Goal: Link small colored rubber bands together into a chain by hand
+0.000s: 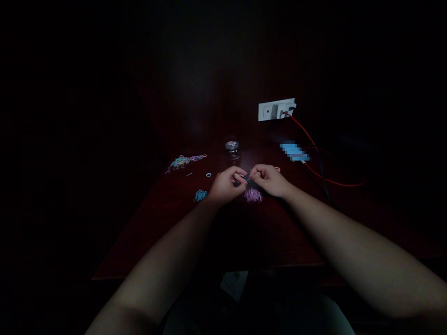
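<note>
My left hand and my right hand meet over the table, fingertips almost touching. Both are closed in a pinch. A tiny blue elastic band shows between the fingertips, dim and partly hidden by them. Just under the hands lies a pile of purple elastic bands. A blue pile of elastic bands sits left of my left wrist. One loose pale band rests beyond it, and an orange band is partly hidden behind my right hand.
A mixed heap of coloured bands spreads at the table's far left. Behind my hands stands a clear lidded jar. At right, a phone is joined by a red cable to a wall socket. The dark red table is dimly lit.
</note>
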A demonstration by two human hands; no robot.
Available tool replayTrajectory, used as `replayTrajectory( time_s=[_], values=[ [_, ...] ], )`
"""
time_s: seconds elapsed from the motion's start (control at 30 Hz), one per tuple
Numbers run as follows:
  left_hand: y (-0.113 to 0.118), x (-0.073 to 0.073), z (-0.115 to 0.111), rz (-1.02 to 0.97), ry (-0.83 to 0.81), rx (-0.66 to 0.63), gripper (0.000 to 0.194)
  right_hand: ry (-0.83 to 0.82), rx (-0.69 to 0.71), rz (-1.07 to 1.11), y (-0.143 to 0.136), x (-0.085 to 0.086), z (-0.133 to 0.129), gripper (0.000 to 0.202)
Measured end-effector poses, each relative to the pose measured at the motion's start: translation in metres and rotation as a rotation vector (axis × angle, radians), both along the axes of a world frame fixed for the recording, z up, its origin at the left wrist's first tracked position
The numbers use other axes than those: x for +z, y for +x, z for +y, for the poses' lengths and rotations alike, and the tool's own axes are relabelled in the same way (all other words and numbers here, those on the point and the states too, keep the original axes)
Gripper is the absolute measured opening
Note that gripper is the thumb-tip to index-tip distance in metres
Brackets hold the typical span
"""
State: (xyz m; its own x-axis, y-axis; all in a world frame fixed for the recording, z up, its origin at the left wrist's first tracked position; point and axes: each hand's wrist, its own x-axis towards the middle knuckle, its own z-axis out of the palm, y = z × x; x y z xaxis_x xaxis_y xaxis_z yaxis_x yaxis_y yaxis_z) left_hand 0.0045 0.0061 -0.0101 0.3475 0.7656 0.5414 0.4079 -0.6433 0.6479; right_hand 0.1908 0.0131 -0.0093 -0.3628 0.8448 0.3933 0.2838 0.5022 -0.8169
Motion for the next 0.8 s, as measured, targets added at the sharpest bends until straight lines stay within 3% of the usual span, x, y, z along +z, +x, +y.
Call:
replayTrajectory(
  time_s=[0.8],
  values=[
    [-0.0012, -0.0006, 0.001, 0.01, 0.001, 0.0, 0.024, 0.012, -0.008, -0.032, -0.0001, 0.0013, -0.0007, 0.025]
  ],
)
